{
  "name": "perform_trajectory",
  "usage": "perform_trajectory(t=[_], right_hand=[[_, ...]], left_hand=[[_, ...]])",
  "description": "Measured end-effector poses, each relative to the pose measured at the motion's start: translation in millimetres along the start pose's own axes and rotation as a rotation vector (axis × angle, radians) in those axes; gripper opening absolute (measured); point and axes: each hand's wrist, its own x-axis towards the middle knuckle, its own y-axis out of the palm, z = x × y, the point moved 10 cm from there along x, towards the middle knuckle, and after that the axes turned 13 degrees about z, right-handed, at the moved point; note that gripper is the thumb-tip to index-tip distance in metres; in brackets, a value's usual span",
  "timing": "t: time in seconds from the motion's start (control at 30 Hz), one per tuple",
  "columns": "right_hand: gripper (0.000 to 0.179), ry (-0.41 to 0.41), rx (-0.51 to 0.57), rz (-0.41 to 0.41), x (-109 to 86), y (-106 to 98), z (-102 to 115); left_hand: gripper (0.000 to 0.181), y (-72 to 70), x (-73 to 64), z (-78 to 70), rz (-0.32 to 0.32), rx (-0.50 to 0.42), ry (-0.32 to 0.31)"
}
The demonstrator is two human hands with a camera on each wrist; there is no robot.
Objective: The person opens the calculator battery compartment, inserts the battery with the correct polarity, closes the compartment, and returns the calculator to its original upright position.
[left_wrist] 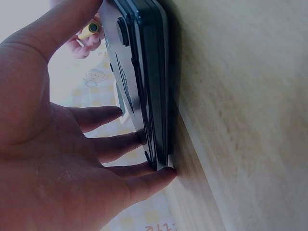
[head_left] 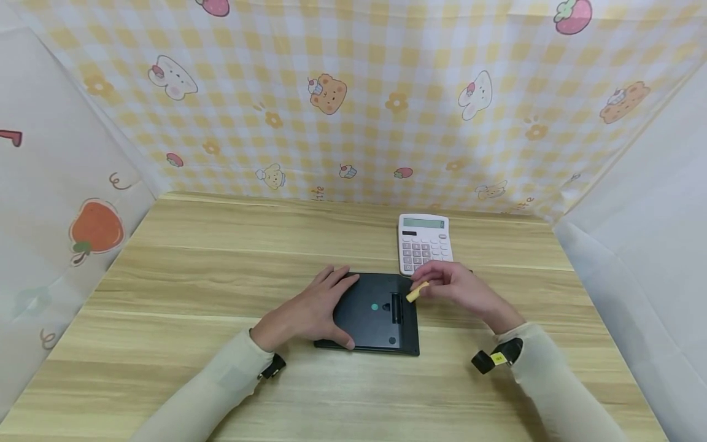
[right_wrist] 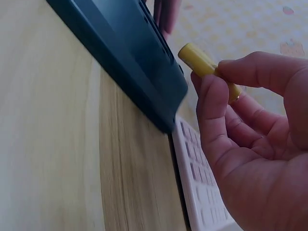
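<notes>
A dark flat device [head_left: 361, 316] lies on the table with its back up; a narrow battery slot [head_left: 396, 308] shows on that side. My left hand [head_left: 317, 310] rests on its left part, fingers spread and fairly straight, thumb near the front edge and fingertips near the far edge. In the left wrist view those fingertips [left_wrist: 156, 185] touch the device's side. Above the device's right end, my right hand [head_left: 455, 288] pinches a yellow battery [right_wrist: 199, 60] between thumb and fingers. The battery is tilted and apart from the slot.
A pale pink calculator [head_left: 422, 242] stands face up just behind the dark device, partly covered by the right hand. The wooden table [head_left: 232, 252] ends at a yellow checkered curtain [head_left: 353, 141]. White cloth hangs on both sides.
</notes>
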Motion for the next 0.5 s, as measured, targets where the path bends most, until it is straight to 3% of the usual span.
perform_trajectory(t=[0.5], right_hand=[[0.028, -0.034, 0.032, 0.102, 15.5, 28.8, 13.6]], left_hand=[[0.123, 0.5, 0.8, 0.3, 0.005, 0.001, -0.007]])
